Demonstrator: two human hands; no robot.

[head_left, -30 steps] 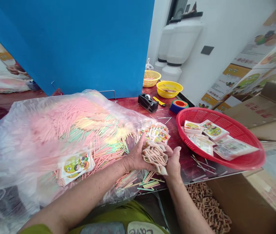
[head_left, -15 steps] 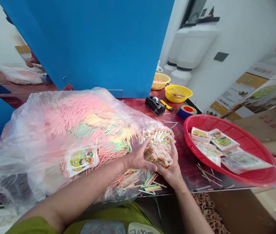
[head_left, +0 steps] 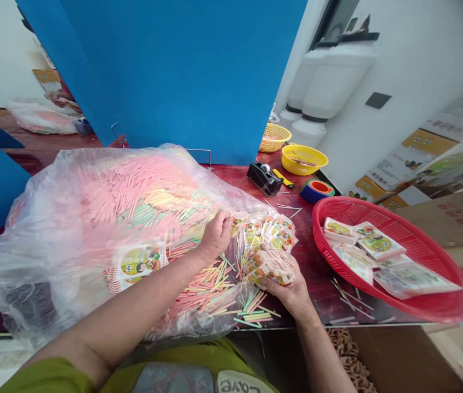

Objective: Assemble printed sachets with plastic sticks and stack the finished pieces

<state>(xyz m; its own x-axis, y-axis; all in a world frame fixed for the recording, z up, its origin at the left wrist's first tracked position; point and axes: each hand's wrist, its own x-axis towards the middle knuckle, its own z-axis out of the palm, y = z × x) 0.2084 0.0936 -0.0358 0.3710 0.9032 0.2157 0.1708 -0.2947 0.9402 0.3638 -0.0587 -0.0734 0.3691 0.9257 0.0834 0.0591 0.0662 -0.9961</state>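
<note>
My right hand [head_left: 292, 289] is wrapped round a bundle of small printed packets [head_left: 271, 266], whose striped ends face up. My left hand [head_left: 217, 236] is closed above the thin pastel sticks; its fingertips are beside a row of similar packets [head_left: 254, 233], and what they pinch, if anything, is hidden. Loose pink, yellow and green sticks [head_left: 127, 183] fill a big clear plastic bag [head_left: 65, 169] spread open on the table. On the bag's left part lies a larger cartoon-printed packet [head_left: 139, 265]. Some sticks [head_left: 258, 316] lie at the table's front edge.
At the right stands a red basket [head_left: 321, 218] with printed packs in it. Behind are a tape dispenser [head_left: 264, 177], a yellow cutter [head_left: 284, 179], tape rolls [head_left: 316, 191] and yellow baskets [head_left: 303, 159]. A blue panel [head_left: 166, 82] rises behind the bag. Another person's hands [head_left: 61, 100] show far left.
My left hand has let go of the packet bundle and moved left and up, its fingers now closed. My right hand still holds the bundle. The view has shifted slightly.
</note>
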